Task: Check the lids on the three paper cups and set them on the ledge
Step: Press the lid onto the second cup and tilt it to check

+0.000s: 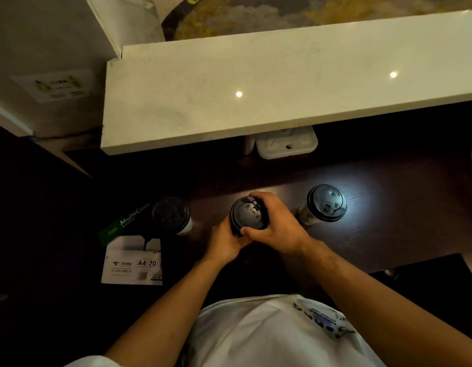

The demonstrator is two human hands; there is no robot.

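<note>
Three paper cups with black lids stand in a row on the dark wooden desk point(404, 207). The middle cup point(247, 214) is held by both hands: my left hand point(225, 243) wraps its near-left side, and my right hand point(276, 225) curls over the lid's right rim. The left cup point(172, 215) sits in shadow, untouched. The right cup point(325, 203) stands in a bright patch of light, also untouched. The white stone ledge point(282, 83) runs across the view above and beyond the cups, with nothing on it.
A white A4 paper box point(133, 258) with a green band stands left of the left cup. A white socket block point(286, 144) sits under the ledge edge. A white cabinet point(44, 62) rises at the far left.
</note>
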